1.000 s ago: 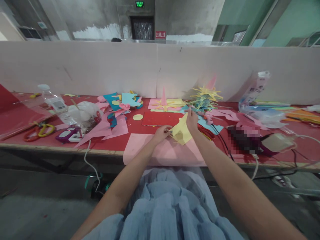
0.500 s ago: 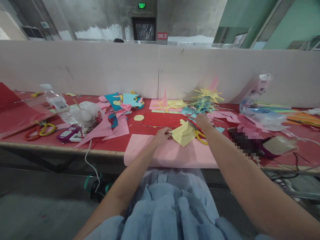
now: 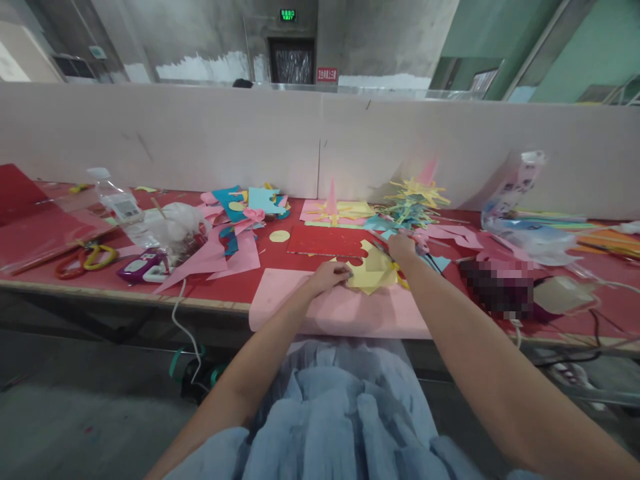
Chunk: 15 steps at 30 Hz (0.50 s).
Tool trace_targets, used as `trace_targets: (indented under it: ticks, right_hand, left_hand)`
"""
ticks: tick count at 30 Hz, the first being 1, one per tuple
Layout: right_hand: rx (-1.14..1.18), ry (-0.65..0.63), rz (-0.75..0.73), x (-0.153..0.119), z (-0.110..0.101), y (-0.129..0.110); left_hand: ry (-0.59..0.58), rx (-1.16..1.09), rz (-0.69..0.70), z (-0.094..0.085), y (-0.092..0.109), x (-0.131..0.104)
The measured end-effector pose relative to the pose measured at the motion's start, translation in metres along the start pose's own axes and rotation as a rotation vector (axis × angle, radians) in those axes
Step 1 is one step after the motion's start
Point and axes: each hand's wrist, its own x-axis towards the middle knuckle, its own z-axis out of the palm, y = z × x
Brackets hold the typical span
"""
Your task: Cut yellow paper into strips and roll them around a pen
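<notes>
My left hand (image 3: 331, 277) is closed, its fingertips pinching the left edge of a yellow sheet of paper (image 3: 371, 270) with a jagged, cut outline. The sheet rests on a larger pink sheet (image 3: 290, 303) at the table's front edge. Behind the yellow paper's right side my right hand (image 3: 401, 249) is closed, and what its fingers hold is hidden. Dark blades (image 3: 381, 247) show beside that hand, and a yellow scissor handle (image 3: 401, 281) lies just in front of it. Beyond the hands sits a flat red board (image 3: 325, 241).
A pink paper cone (image 3: 332, 200) stands at the back, left of a heap of yellow and teal paper strips (image 3: 413, 207). Coloured scraps (image 3: 240, 257), a purple device (image 3: 143, 266), scissors (image 3: 100, 255) and a bottle (image 3: 117, 200) lie left. Plastic packaging (image 3: 530, 233) is at right.
The yellow sheet has turned and shifted slightly right, showing a more jagged upper edge. My left hand has moved a little right and down with it; my right hand has dipped slightly.
</notes>
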Motion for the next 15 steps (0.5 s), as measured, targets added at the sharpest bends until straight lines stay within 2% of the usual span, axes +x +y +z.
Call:
trace_targets:
  ticks: [5, 11, 15]
  right_hand:
    - [-0.011, 0.033, -0.023, -0.001, -0.009, -0.001]
    - [0.015, 0.149, -0.014, -0.006, -0.023, 0.001]
    - [0.062, 0.122, -0.116, -0.007, -0.026, -0.006]
  left_hand:
    - [0.061, 0.035, 0.016, -0.002, -0.003, 0.0]
    - [0.056, 0.124, 0.05, -0.002, -0.004, -0.001]
    - [0.032, 0.104, 0.024, 0.0, -0.002, -0.003]
